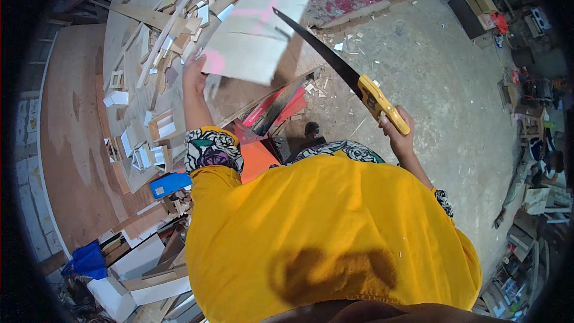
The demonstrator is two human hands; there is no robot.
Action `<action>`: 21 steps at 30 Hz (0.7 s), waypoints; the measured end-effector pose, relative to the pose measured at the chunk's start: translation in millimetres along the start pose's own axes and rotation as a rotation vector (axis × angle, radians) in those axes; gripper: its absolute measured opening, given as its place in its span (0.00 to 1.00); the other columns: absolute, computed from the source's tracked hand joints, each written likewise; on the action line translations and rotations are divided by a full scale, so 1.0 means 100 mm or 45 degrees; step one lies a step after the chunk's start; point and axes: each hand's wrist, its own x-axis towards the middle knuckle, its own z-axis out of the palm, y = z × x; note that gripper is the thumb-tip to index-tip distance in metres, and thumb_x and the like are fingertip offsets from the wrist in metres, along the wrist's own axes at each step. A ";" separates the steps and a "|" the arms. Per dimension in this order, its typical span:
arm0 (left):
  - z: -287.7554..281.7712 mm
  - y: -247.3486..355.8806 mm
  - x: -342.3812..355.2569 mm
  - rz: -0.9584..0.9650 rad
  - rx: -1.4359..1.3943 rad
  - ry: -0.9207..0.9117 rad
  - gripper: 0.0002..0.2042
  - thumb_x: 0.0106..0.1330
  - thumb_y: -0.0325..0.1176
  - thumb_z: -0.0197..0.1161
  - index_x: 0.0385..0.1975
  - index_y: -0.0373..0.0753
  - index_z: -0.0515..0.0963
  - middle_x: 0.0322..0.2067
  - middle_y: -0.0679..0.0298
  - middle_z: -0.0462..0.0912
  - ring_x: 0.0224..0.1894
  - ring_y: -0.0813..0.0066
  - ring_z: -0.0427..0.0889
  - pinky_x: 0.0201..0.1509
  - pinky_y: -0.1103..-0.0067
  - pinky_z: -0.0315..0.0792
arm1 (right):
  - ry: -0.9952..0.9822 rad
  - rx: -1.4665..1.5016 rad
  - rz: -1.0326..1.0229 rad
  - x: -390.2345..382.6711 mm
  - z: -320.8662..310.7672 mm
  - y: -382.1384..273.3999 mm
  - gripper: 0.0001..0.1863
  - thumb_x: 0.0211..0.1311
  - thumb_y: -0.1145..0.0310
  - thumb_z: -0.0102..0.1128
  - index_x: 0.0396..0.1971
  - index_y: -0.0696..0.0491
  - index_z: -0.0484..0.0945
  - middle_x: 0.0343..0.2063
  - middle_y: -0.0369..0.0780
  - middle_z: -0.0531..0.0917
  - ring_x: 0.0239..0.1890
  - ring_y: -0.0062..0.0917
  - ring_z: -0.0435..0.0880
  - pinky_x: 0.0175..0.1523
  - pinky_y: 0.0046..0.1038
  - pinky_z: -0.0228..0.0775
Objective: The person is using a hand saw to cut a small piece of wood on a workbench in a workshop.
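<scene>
A pale flat board (254, 48) with pink patches is gripped along its left edge by my left hand (194, 73). It is held over the edge of a wooden worktable (230, 91). My right hand (396, 130) is closed round the yellow handle of a handsaw (335, 60). The saw's dark blade points up and to the left, its tip over the board's right part. Whether the teeth touch the board I cannot tell. A thin dark line shows on the board near the tip; it may be a cut or a shadow.
Wood offcuts (164, 39) and small white-faced frames (161, 125) litter the worktable. A brown panel (75, 137) lies to the left. Red and orange pieces (260, 158) and a blue box (169, 185) are near my left side. Scraps lie on the concrete floor (430, 84); clutter lines the right.
</scene>
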 end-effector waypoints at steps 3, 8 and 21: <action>-0.15 0.36 -0.15 0.059 -0.081 0.071 0.18 0.60 0.29 0.58 0.49 0.29 0.72 0.40 0.56 0.81 0.39 0.69 0.81 0.43 0.76 0.76 | 0.042 0.023 0.009 0.04 -0.01 -0.08 0.14 0.55 0.62 0.66 0.23 0.54 0.72 0.17 0.32 0.73 0.18 0.13 0.69 0.24 0.17 0.59; -0.87 0.92 -0.40 0.390 -0.413 -0.228 0.15 0.63 0.35 0.54 0.41 0.28 0.75 0.39 0.51 0.80 0.43 0.58 0.82 0.48 0.68 0.79 | 0.102 0.052 -0.002 0.07 -0.05 -0.12 0.13 0.54 0.62 0.66 0.24 0.54 0.72 0.18 0.33 0.75 0.18 0.13 0.69 0.23 0.17 0.60; 1.27 2.44 0.33 0.223 1.608 -0.482 0.22 0.62 0.55 0.56 0.34 0.39 0.78 0.21 0.71 0.76 0.21 0.83 0.75 0.23 0.84 0.68 | 0.265 0.038 0.033 0.03 -0.11 -0.26 0.13 0.53 0.63 0.65 0.26 0.56 0.74 0.18 0.35 0.75 0.18 0.15 0.71 0.22 0.17 0.61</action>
